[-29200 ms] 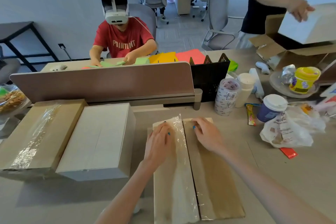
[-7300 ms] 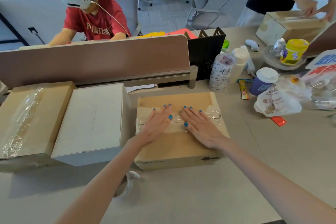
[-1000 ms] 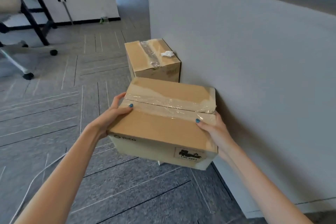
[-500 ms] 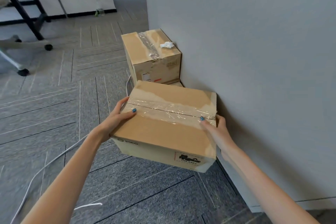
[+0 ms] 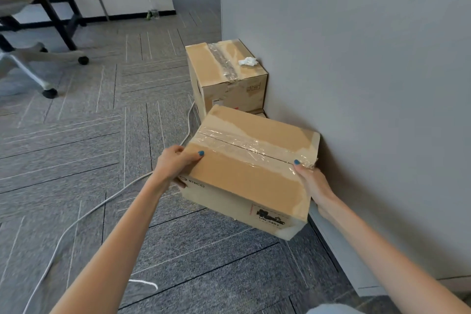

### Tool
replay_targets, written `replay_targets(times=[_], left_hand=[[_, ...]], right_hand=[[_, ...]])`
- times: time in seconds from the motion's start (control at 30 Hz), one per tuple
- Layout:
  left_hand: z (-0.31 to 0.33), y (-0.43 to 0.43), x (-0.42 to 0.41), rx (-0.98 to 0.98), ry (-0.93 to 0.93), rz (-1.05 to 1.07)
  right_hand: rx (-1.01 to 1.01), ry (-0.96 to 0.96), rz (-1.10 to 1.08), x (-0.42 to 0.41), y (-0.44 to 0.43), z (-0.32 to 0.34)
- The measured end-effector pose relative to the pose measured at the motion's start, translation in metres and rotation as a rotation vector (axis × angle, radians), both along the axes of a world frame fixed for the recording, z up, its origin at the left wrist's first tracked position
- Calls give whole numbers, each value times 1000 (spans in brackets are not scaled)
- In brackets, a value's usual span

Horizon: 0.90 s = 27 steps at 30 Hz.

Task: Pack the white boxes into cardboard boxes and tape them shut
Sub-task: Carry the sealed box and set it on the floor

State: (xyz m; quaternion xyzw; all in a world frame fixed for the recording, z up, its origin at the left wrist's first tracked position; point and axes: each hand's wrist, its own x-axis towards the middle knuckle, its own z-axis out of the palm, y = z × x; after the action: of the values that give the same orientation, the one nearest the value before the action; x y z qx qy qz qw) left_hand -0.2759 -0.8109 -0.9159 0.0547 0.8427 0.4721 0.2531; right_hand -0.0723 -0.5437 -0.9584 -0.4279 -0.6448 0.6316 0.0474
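Since a second ago we have brought the taped cardboard box (image 5: pixel 244 173) lower, so more of the front face of the second cardboard box (image 5: pixel 226 74) now shows above its far edge, and its right corner has come close to the grey partition (image 5: pixel 369 84). We hold the box in the air above the carpet floor (image 5: pixel 76 135), tilted a little, with its near right corner lowest. Our left hand (image 5: pixel 175 163) grips the box's left side, thumb laid on the top face and fingers curled round the edge. Our right hand (image 5: pixel 312 183) grasps the right side, thumb resting on the end of the clear tape that runs across the top seam, while its fingers are hidden beneath the box. The box thus sits between the two hands, its printed label facing us. The second box stands just behind it against the partition, taped shut, with a crumpled white tissue (image 5: pixel 247 61) on its top. A white cable (image 5: pixel 102 201) trails over the carpet to our left, and an office chair (image 5: pixel 25 33) stands well apart at the far left.
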Motion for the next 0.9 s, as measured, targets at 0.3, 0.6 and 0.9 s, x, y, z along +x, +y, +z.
replay_targets(times=[0.3, 0.6, 0.9], left_hand=[[-14, 51, -28, 235, 255, 262], [-30, 92, -4, 344, -30, 237], [-26, 101, -17, 453, 27, 148]], right_hand=[[583, -195, 95, 19, -27, 27], [1372, 59, 781, 10, -3, 42], [1637, 0, 989, -10, 35, 25]])
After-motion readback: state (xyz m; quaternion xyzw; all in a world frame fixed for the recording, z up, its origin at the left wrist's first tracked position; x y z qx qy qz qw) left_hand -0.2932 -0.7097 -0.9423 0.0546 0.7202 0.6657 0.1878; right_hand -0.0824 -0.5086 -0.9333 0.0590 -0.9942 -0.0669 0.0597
